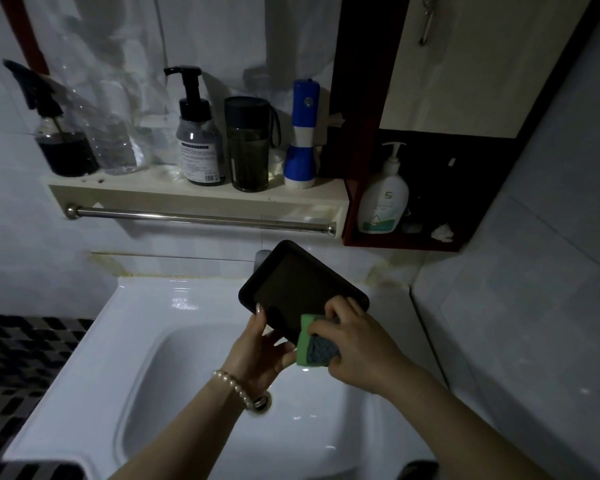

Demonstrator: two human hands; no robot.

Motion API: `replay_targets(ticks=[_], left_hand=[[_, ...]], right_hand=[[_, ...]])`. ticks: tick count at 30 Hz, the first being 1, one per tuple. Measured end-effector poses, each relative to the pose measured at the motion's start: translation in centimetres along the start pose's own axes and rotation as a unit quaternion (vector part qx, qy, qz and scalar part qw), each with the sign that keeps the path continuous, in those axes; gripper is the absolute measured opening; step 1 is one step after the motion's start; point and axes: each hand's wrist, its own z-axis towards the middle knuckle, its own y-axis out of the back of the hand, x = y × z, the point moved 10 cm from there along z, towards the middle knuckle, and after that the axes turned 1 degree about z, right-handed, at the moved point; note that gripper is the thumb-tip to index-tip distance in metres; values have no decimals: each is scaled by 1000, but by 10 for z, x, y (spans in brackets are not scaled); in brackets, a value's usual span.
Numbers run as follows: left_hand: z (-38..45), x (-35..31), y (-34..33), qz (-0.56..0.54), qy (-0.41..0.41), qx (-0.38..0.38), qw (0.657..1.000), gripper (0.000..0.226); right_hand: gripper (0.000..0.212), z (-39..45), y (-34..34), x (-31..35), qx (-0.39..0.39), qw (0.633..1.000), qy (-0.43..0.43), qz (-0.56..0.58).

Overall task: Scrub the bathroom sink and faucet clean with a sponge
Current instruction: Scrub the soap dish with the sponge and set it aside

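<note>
Two hands meet above the white sink (125, 341), which fills the lower middle of your view, its drain (262, 403) partly hidden behind your left wrist. Your left hand (260, 351) grips the lower corner of a dark rectangular tray (291, 289), thumb curled over its near edge, and holds it tilted over the basin. Your right hand (357, 351) pinches a green sponge (310, 344) with a grey scouring face, pressed against the tray's lower right edge. Only a small bit of the faucet (262, 256) shows behind the tray's top corner.

The room is dim, tiled in pale wall tiles. Above the sink a cream shelf (194, 197) with a metal towel bar (201, 219) beneath carries a dark spray bottle (65, 147), a clear plastic bottle (115, 147), a pump bottle (198, 140), a dark tumbler (248, 143) and a blue and white flashlight (302, 136). To the right, a red-framed cabinet (357, 98) holds a white pump bottle (383, 199) in its open niche.

The sink's left rim borders a dark checkered floor (21, 358); its right rim runs close along a pale tiled side wall (516, 323). The basin below your hands lies open.
</note>
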Motion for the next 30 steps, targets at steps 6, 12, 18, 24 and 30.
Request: replay_targets(ticks=[6, 12, 18, 24, 30], left_hand=[[-4, -9, 2, -40, 1, 17, 999, 59], [-6, -8, -6, -88, 11, 45, 995, 58], [0, -11, -9, -15, -42, 37, 998, 53], [-4, -9, -2, 39, -50, 38, 997, 42], [-7, 0, -6, 113, -49, 35, 992, 42]], right_hand=[[59, -23, 59, -57, -196, 966, -170, -15], [62, -26, 58, -44, -213, 962, -167, -32], [50, -26, -11, -14, -110, 975, -193, 12], [41, -24, -44, -22, -37, 964, -239, 107], [27, -11, -25, -17, -2, 983, -139, -116]])
